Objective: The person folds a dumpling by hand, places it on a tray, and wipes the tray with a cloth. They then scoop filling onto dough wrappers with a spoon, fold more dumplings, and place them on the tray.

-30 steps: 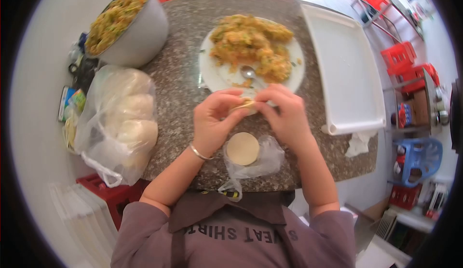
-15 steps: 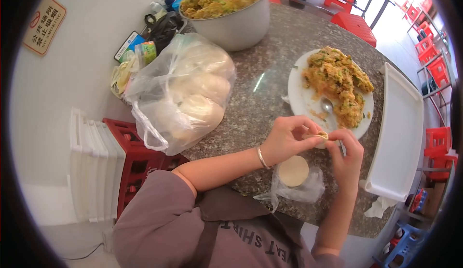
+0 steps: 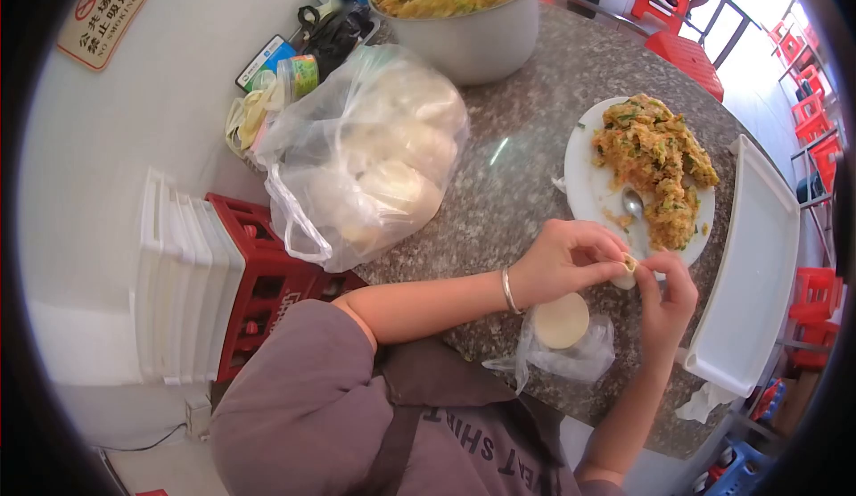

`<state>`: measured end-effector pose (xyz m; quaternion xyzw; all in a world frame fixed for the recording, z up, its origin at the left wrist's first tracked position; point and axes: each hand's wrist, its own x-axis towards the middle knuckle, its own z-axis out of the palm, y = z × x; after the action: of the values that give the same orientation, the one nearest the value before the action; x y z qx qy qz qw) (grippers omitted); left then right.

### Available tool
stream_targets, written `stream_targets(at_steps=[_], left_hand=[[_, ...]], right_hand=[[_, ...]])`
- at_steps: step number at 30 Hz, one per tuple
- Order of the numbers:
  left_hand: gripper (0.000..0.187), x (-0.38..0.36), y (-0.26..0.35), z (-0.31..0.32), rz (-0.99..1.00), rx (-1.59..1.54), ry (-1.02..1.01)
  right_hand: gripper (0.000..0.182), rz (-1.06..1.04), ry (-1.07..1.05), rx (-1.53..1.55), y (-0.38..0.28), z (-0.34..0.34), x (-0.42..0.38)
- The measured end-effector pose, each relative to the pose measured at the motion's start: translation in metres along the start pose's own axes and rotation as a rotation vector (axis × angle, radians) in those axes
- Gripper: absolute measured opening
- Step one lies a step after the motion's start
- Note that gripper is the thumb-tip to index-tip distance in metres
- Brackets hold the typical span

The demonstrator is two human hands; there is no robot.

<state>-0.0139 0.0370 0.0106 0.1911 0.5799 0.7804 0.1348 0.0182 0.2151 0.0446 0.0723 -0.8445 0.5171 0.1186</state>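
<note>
Between the two hands is a partly folded dumpling (image 3: 627,275), some filling showing at its top. My left hand (image 3: 571,260), a silver bangle on the wrist, pinches one side of it between thumb and fingers. On the opposite side, my right hand (image 3: 670,291) grips its edge with thumb and fingertips. Just below the hands, a stack of round dumpling wrappers (image 3: 561,321) lies on a crumpled clear plastic bag (image 3: 584,351). Behind the hands stands a white plate (image 3: 584,175) heaped with yellow-green filling (image 3: 655,157); a metal spoon (image 3: 633,203) rests in it.
A large metal pot (image 3: 473,45) of filling stands at the back of the stone table (image 3: 499,193). Left of it, a clear bag (image 3: 374,152) holds pale round stacks. On the right lies a white tray (image 3: 753,264). A red crate (image 3: 267,273) stands beside the table.
The view has shifted, so the scene sits further right. Between my fingertips the dumpling has turned more upright, its filling showing at the top. Both hands keep hold of it.
</note>
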Motion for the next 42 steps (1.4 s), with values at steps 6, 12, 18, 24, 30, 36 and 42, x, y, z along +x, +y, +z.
stream_targets(at_steps=[6, 12, 18, 24, 30, 36, 42], left_hand=[[0.012, 0.001, 0.004, 0.001, -0.178, -0.01, 0.067], [0.01, -0.001, 0.009, 0.0, -0.033, 0.17, -0.026], [0.012, -0.005, 0.007, 0.005, 0.03, 0.111, 0.016], [0.009, -0.005, -0.007, -0.001, 0.078, 0.067, 0.057], [0.011, -0.001, 0.009, 0.01, -0.07, -0.022, 0.122], [0.012, -0.004, -0.009, -0.001, 0.035, 0.072, 0.055], [0.01, -0.005, -0.003, 0.003, -0.016, 0.01, 0.097]], right_hand=[[0.007, -0.04, 0.015, -0.063, -0.003, 0.004, 0.001], [0.009, 0.177, -0.094, 0.074, -0.007, -0.011, 0.0], [0.012, 0.068, -0.045, 0.06, -0.009, -0.006, -0.001], [0.007, -0.086, 0.021, -0.002, 0.001, 0.005, -0.008], [0.009, -0.086, 0.045, -0.004, -0.001, -0.002, -0.007], [0.013, -0.06, -0.073, 0.076, -0.003, -0.007, -0.007], [0.01, -0.089, -0.033, -0.003, -0.007, 0.003, -0.01]])
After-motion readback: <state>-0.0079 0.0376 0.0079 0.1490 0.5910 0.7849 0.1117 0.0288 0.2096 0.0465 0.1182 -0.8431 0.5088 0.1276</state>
